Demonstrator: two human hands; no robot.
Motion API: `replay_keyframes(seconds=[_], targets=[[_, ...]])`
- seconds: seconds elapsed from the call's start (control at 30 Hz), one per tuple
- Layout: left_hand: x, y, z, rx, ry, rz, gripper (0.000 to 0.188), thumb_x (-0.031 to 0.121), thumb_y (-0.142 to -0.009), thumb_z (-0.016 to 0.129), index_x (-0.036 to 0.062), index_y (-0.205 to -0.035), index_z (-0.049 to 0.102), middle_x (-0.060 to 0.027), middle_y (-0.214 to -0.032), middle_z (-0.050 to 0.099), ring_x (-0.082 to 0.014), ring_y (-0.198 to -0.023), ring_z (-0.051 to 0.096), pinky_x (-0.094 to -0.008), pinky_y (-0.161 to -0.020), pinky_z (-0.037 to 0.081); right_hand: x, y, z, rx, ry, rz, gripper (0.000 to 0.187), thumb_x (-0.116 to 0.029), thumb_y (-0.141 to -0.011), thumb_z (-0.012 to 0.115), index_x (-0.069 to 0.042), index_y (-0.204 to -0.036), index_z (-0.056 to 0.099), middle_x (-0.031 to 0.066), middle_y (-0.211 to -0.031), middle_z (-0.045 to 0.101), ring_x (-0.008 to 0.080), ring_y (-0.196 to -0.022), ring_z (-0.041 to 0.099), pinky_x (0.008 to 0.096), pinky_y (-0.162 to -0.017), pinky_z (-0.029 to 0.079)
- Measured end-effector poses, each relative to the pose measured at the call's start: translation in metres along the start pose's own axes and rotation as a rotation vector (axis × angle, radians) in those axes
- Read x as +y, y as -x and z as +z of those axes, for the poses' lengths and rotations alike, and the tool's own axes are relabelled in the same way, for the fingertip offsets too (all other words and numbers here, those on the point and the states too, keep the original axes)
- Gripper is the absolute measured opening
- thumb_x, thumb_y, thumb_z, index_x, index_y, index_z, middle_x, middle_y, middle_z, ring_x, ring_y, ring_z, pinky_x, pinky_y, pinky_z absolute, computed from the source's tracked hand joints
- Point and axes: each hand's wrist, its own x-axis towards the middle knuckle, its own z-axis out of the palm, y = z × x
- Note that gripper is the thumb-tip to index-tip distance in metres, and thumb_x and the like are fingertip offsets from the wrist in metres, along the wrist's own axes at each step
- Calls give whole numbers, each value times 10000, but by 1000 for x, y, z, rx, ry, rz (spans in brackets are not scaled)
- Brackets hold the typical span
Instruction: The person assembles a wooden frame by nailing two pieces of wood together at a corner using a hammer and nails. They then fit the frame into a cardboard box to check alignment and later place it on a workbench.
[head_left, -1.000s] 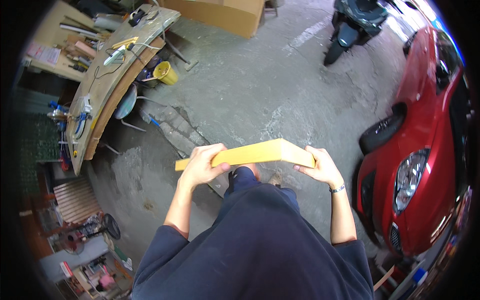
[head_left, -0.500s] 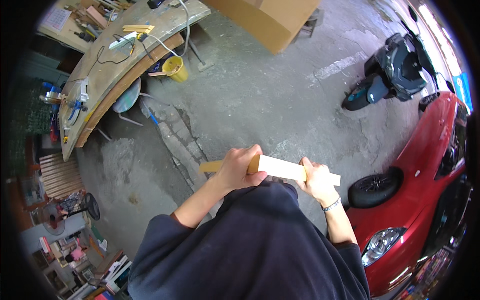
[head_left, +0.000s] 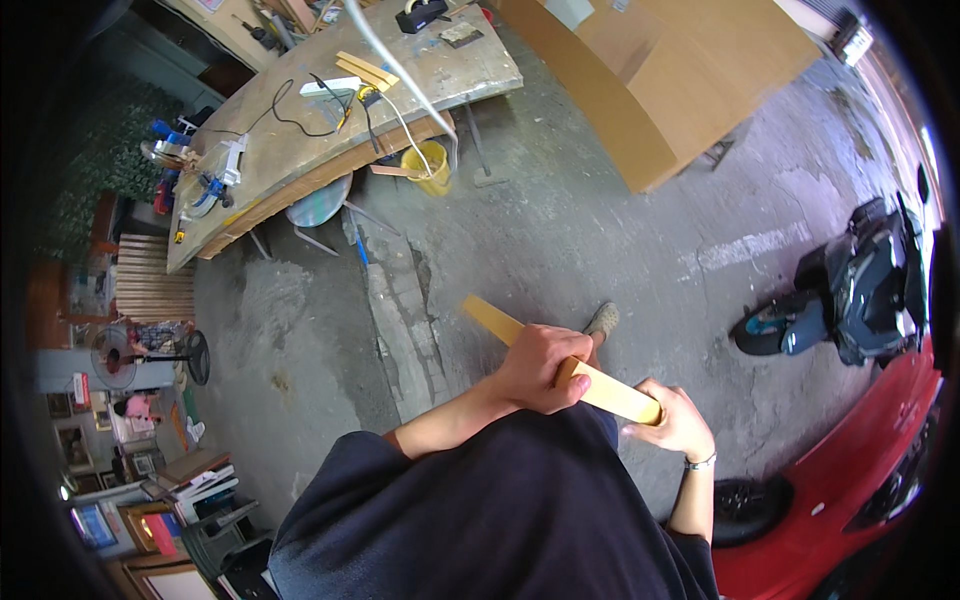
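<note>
Pale yellow wooden strips [head_left: 618, 396] are held in front of my dark shirt, slanting down from left to right. Closed around their middle is my left hand [head_left: 543, 370], fingers over the top and thumb along the near side. One strip sticks out to the left past that hand, while a squared end shows beside its thumb. My right hand [head_left: 680, 424] grips the strips near their right end, its fingers wrapped round them. How many pieces there are is partly hidden by the hands.
A workbench [head_left: 440, 75] carries cables, a power strip and wood pieces. Beneath it stand a yellow bucket [head_left: 437, 178] and a round stool [head_left: 320, 203]. A large cardboard box [head_left: 690, 80], a scooter [head_left: 860, 280] and a red car [head_left: 850, 450] occupy the right. At left is a fan [head_left: 197, 357].
The strips have tilted, their right end now lower and nearer me. Both hands keep hold of them. My view has shifted, so the workbench and box sit further right, and a shoe shows.
</note>
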Motion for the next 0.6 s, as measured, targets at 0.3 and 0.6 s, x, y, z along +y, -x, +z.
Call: replay_keyframes(seconds=[0.3,0.6], targets=[[-56,-165,1,-29,-109,203,458,485,-926,510,59,-1057,618,-157,-1160,571,-342,-1109,532,-446,-930,394,60,-90,-156,21,217,-186,306,-259,-770,865,-71,-849,638,78,-712,625,300,-640,643,400,-597,491],[-181,-274,-7,376,754,-656,530,404,-1073,538,54,-1448,409,-167,-1225,614,-250,-999,675,-391,-876,554,110,-217,-255,241,741,-369,290,-222,-757,804,-155,-988,642,14,-773,580,218,-725,652,367,-642,520]])
